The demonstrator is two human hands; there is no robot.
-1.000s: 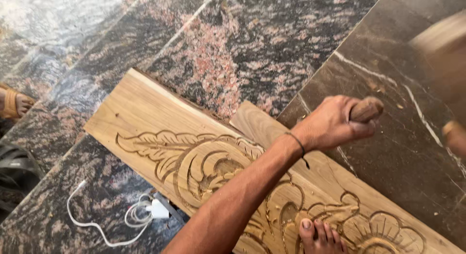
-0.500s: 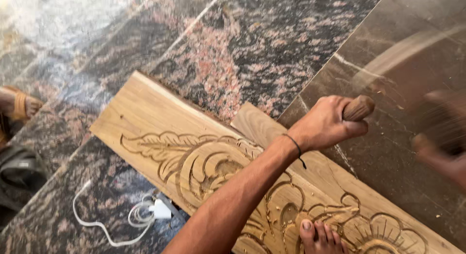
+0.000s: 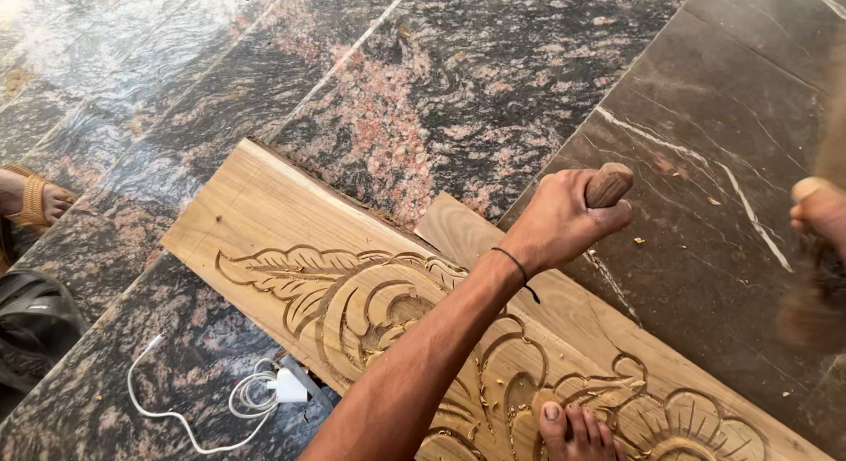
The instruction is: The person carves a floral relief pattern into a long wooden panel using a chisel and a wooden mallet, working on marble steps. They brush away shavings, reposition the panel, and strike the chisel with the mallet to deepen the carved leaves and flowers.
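My left hand [image 3: 564,219] is wrapped tight around a wooden handle [image 3: 609,184], poised above the carved plank [image 3: 291,241] that lies flat on the stone floor [image 3: 397,100]. My right hand [image 3: 820,216] is blurred at the frame's edge, gripping something dark, though I can't tell what or how firmly. My toes [image 3: 575,430] pin the plank. This looks like mid-carving; any further cut needs the blade seated in a groove.

Right hand [image 3: 815,216] blurred at frame edge, chisel handle [image 3: 608,184] mostly hidden in left fist
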